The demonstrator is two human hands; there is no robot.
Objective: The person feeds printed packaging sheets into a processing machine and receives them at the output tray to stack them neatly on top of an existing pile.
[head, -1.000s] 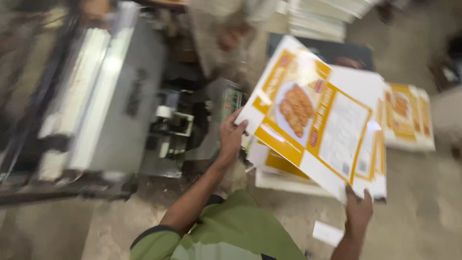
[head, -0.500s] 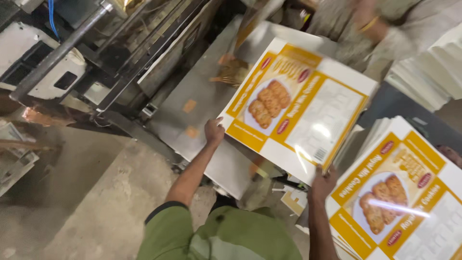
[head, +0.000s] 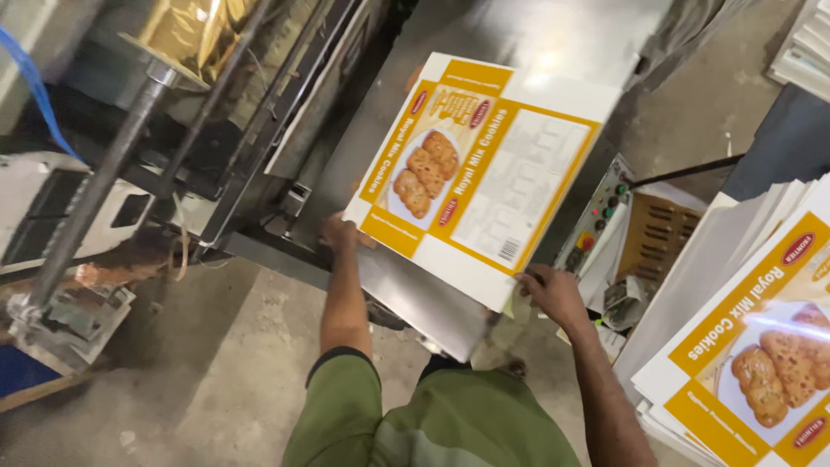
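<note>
Since half a second ago the printed cardboard sheet (head: 480,177) has come further over the flat metal table (head: 415,294) of the machine, and the view has swung so that the stack of like sheets (head: 743,346) now fills the lower right of the frame. This sheet is a flat, unfolded box blank (white and yellow, with a picture of biscuits on a plate) and it sits in the middle of the frame, tilted, its long edges running from lower left to upper right. The left hand (head: 340,233) grips its lower left corner, fingers curled under the edge and thumb on top as far as I can tell, at centre left of the frame just above the edge of the metal table. The right hand (head: 553,294) pinches the lower right edge of the sheet, fingers closed on it, just right of centre. Both forearms reach up from the bottom of the frame, the left one coming out of a green sleeve (head: 341,406). At upper left a roll of shiny gold foil (head: 194,30) sits on a steel shaft (head: 104,173) that runs down toward the lower left. Right of the sheet, a small control panel (head: 601,216) with coloured buttons stands on the side of the machine. Bare concrete floor (head: 199,363) shows at lower left.
</note>
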